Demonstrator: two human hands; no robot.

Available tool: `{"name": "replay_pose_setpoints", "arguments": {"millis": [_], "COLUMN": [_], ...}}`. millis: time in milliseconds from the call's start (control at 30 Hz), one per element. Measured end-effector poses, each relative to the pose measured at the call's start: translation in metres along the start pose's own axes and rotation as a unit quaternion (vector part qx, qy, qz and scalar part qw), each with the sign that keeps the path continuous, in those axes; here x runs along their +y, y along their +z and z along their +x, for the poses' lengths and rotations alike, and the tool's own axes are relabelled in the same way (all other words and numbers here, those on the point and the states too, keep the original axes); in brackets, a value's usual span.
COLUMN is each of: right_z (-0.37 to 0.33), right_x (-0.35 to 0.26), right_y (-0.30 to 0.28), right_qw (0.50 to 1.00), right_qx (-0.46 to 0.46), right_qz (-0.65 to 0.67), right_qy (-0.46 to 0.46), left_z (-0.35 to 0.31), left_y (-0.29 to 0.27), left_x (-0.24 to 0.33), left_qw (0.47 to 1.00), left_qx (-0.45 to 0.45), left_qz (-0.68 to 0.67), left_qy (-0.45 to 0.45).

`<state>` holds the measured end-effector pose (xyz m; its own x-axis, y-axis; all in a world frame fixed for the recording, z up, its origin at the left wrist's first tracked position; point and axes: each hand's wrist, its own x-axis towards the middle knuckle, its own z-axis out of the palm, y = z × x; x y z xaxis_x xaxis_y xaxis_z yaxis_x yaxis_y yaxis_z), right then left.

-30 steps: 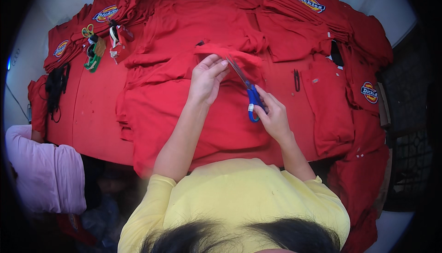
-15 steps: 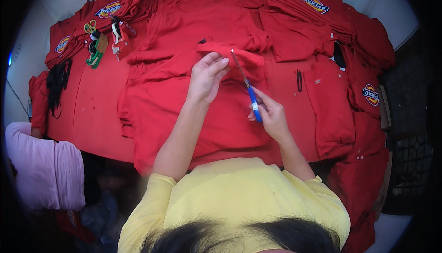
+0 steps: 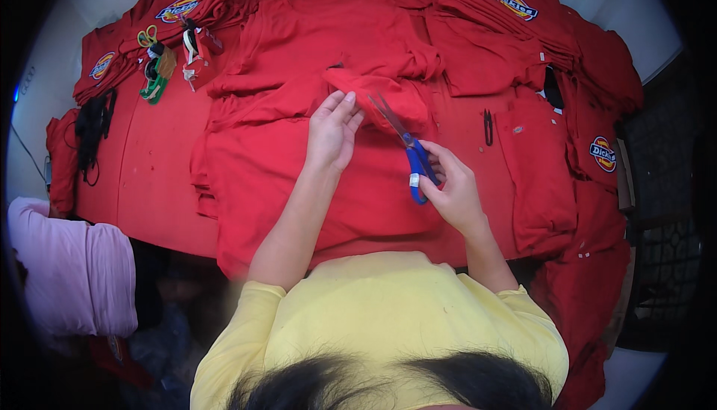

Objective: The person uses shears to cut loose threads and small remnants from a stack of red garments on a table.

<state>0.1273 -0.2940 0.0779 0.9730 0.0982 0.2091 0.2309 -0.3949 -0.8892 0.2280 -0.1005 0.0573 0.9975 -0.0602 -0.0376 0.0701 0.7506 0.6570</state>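
My left hand pinches a raised edge of a red garment between thumb and fingers. Blue-handled scissors are gripped in my right hand, with thumb and fingers at the handle loops. Their blades stand slightly apart and point up and left, against or just over the lifted cloth, right of my left fingertips. Whether they touch the fabric I cannot tell. More of the red garment spreads in layers under both hands.
Folded red garments with logo patches are stacked along the far side and right. Small black thread snips lie right of my hand. Far left are a green tape dispenser, a red one and black cords. A person in pink is at left.
The scissors' blades have parted and their tips have shifted slightly left and down. My right hand has moved a little right and nearer me. My left hand keeps its pinch.
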Motion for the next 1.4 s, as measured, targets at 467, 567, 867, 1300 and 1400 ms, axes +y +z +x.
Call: {"name": "replay_pose_setpoints", "arguments": {"millis": [467,567,867,1300,1400], "right_z": [0.000,0.004,0.007,0.012,0.015], "right_x": [0.002,0.001,0.014,0.003,0.004], "right_y": [-0.005,-0.004,-0.002,0.000,0.000], "right_qw": [0.973,0.971,0.988,0.969,0.975], "right_qx": [-0.021,-0.023,-0.061,-0.014,-0.022], "right_qz": [-0.211,-0.215,-0.132,-0.212,-0.199], "right_qy": [-0.088,-0.106,-0.053,-0.124,-0.098], "left_z": [-0.006,-0.006,-0.008,-0.007,-0.010], "left_y": [0.002,0.001,0.002,0.003,0.007], "left_x": [0.008,0.007,0.007,0.007,0.009], "left_qw": [0.999,0.999,0.999,0.997,0.997], "left_qx": [-0.013,-0.015,-0.020,-0.028,-0.026], "left_qz": [0.027,0.030,0.031,0.058,0.065], "left_qy": [-0.021,-0.026,-0.032,-0.038,-0.038]}}
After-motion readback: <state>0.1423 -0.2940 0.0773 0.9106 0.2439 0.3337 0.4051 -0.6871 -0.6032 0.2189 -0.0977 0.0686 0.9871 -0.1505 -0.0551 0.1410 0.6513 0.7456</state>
